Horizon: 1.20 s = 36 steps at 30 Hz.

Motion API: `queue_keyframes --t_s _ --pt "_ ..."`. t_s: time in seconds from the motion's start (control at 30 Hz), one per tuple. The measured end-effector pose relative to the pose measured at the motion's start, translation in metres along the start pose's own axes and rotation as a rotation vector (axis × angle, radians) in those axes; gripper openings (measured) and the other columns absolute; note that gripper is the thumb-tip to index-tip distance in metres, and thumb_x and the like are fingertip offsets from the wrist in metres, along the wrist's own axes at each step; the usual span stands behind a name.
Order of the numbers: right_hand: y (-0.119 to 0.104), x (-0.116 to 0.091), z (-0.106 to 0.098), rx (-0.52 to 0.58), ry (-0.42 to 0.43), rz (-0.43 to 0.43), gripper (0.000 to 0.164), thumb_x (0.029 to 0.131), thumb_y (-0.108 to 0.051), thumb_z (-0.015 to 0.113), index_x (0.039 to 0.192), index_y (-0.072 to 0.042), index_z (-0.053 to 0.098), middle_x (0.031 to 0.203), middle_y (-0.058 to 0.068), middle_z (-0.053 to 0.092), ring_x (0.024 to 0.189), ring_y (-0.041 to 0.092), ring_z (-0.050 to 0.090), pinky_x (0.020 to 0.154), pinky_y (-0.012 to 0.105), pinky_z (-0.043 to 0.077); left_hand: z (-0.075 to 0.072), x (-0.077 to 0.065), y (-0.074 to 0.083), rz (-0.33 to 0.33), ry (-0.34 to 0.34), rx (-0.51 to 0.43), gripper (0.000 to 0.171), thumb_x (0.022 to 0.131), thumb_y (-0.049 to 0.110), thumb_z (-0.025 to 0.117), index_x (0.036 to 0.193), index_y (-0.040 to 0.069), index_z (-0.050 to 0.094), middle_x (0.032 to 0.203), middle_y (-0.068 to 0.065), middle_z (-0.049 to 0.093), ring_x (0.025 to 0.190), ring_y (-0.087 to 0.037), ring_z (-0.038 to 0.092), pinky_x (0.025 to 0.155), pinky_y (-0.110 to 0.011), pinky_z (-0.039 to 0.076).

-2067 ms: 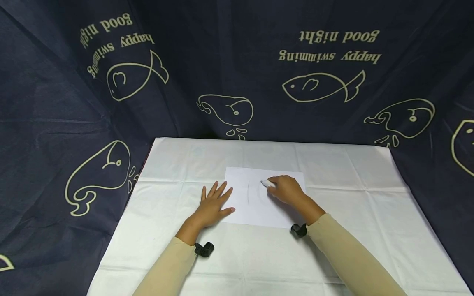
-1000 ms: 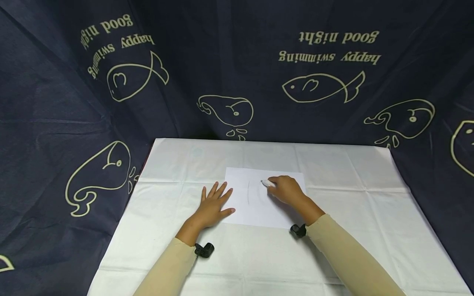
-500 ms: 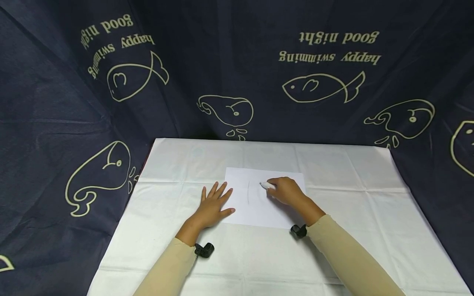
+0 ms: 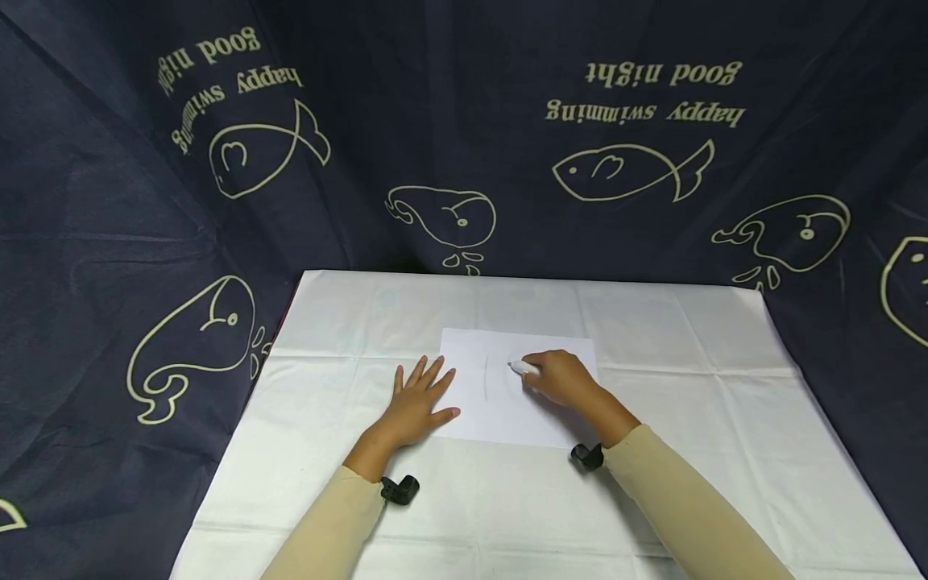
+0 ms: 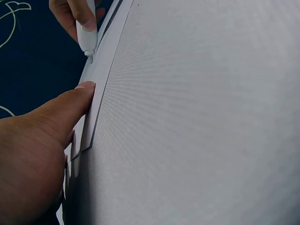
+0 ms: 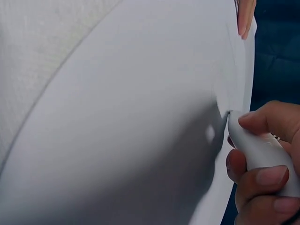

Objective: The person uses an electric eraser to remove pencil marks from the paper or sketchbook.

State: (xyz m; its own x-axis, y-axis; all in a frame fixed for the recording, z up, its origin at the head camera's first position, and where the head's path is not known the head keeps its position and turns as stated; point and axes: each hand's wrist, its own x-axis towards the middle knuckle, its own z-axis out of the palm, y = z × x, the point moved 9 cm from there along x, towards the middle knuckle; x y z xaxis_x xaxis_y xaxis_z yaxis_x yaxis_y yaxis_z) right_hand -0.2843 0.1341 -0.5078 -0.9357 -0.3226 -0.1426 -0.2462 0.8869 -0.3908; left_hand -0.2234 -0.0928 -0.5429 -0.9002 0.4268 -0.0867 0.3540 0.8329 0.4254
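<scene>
A white sheet of paper [image 4: 500, 423] lies on the cloth, with a thin, slightly curved line [image 4: 486, 377] on it. My left hand [image 4: 413, 409] rests on the paper's left edge, fingers spread and palm down. In my right hand [image 4: 564, 377] is a thick-bodied white correction pen [image 4: 525, 367] with a narrow metal tip, pinched between thumb and fingers. Its tip is at the paper, right of the line. The right wrist view shows the thumb and curled fingers around the pen's body [image 6: 260, 150]; the left wrist view shows its tip [image 5: 90, 59] beyond my left thumb [image 5: 70, 105].
A white cloth [image 4: 696, 419] with fold creases covers the table. Behind and to the left hangs a dark blue curtain [image 4: 449, 105] printed with fish, whales and lettering. Each wrist carries a small black camera, such as the one at my left sleeve [image 4: 400, 489].
My right hand has moved the correction pen slightly toward me, its tip shifting down and a little left over the paper. The left hand and the paper stay in place.
</scene>
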Motion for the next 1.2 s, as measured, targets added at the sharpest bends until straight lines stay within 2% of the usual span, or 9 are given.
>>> queue_keyframes --t_s 0.3,0.6,0.93,1.2 --pt "-0.002 -0.002 -0.001 -0.021 0.025 -0.009 0.041 0.094 -0.025 0.067 0.131 -0.007 0.068 0.125 0.018 0.072 0.122 0.041 0.064 0.105 0.053 0.049 -0.001 0.001 0.000 -0.001 -0.001 -0.014 0.073 0.101 0.053 0.054 0.161 0.019 0.030 0.172 -0.007 0.012 0.160 -0.035 0.001 0.121 -0.070 -0.006" --pt "-0.001 -0.004 -0.002 -0.009 0.045 -0.005 0.041 0.094 -0.024 0.066 0.131 -0.007 0.069 0.123 0.018 0.073 0.118 0.039 0.066 0.101 0.052 0.051 -0.002 0.000 0.001 0.001 -0.003 -0.005 0.073 0.100 0.053 0.055 0.161 0.018 0.030 0.172 -0.007 0.012 0.159 -0.036 0.002 0.121 -0.070 -0.005" --pt "-0.008 -0.007 0.000 0.000 0.013 -0.014 0.041 0.094 -0.024 0.065 0.132 -0.007 0.068 0.127 0.018 0.071 0.123 0.040 0.063 0.104 0.053 0.049 -0.003 0.000 0.001 0.004 0.003 -0.014 0.073 0.101 0.051 0.055 0.160 0.018 0.031 0.172 -0.007 0.013 0.159 -0.036 0.002 0.121 -0.070 -0.006" --pt "-0.010 -0.011 0.003 0.021 -0.029 -0.024 0.036 0.093 -0.023 0.069 0.126 -0.010 0.072 0.115 0.012 0.076 0.102 0.028 0.069 0.092 0.048 0.054 -0.003 0.000 0.001 0.006 0.008 -0.022 0.073 0.101 0.051 0.056 0.160 0.017 0.031 0.171 -0.008 0.013 0.159 -0.037 0.002 0.121 -0.071 -0.006"
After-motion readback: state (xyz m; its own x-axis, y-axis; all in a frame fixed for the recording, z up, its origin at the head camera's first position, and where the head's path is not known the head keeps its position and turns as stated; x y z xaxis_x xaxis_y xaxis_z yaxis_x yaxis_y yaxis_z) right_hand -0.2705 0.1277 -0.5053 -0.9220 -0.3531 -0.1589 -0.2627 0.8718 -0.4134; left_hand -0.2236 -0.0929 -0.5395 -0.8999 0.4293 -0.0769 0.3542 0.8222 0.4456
